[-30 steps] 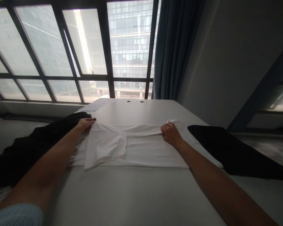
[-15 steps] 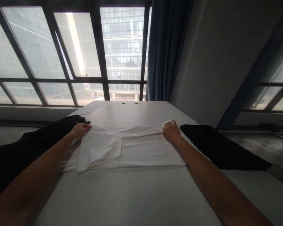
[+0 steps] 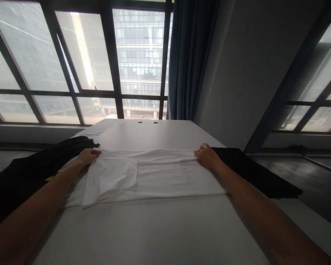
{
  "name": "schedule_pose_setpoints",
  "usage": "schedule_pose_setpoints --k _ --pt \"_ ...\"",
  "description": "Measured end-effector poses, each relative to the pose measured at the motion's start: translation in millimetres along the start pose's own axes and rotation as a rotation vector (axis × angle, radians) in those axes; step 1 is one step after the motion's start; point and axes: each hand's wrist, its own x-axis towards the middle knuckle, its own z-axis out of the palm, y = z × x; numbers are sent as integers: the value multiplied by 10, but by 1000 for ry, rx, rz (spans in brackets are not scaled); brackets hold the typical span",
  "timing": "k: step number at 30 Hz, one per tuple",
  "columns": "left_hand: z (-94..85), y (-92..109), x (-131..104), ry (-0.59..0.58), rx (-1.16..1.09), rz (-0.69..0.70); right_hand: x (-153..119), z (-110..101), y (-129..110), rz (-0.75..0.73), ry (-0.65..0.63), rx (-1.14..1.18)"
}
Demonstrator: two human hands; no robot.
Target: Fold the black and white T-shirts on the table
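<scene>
A white T-shirt [image 3: 165, 178] lies folded lengthwise across the table, with its short sleeve [image 3: 111, 180] turned over the left part. My left hand [image 3: 89, 155] is closed on the far left corner of the shirt, thumb and fingers pinching the fabric. At the far right end, my right hand [image 3: 206, 155] has its fingers closed on the shirt's edge. Between both hands the far edge runs fairly straight, with small wrinkles. The near edge lies flat on the tabletop.
The white table [image 3: 154, 228] stretches toward the windows. Dark clothing [image 3: 52, 156] lies in a heap on the left, and a folded black cloth [image 3: 253, 171] is on the right. Papers [image 3: 99, 127] rest at the far left. A blue curtain [image 3: 190, 59] hangs behind.
My right hand has moved slightly outward along the shirt's far edge, and the bunched fabric above its fingers no longer shows. The left hand keeps its pinch. The view has shifted a little right.
</scene>
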Motion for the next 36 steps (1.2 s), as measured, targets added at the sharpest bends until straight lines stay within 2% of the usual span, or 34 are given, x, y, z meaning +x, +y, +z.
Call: schedule_pose_setpoints --k 6,10,14,17,19,22,26,29,32,34,36 --pt "-20 11 33 -6 45 -43 -64 -39 170 69 -229 9" --pt "-90 54 72 -40 302 60 67 -74 317 192 -376 36" --pt "-20 214 100 -21 414 187 335 23 355 299 -277 92" --pt "133 365 125 -99 455 328 524 195 306 340 -228 198" --pt "214 425 159 -139 458 360 612 319 284 356 -247 236" --pt "244 416 241 -149 432 362 690 469 325 370 -282 280" --pt "210 302 379 -116 383 382 721 584 456 338 -284 315" --pt "220 259 443 -38 340 392 703 627 502 321 -251 282" --pt "252 319 420 -8 379 352 666 608 456 321 -222 203" --pt "285 427 355 32 407 328 664 540 344 314 -167 135" --pt "353 598 249 84 403 341 718 421 116 290 -75 114"
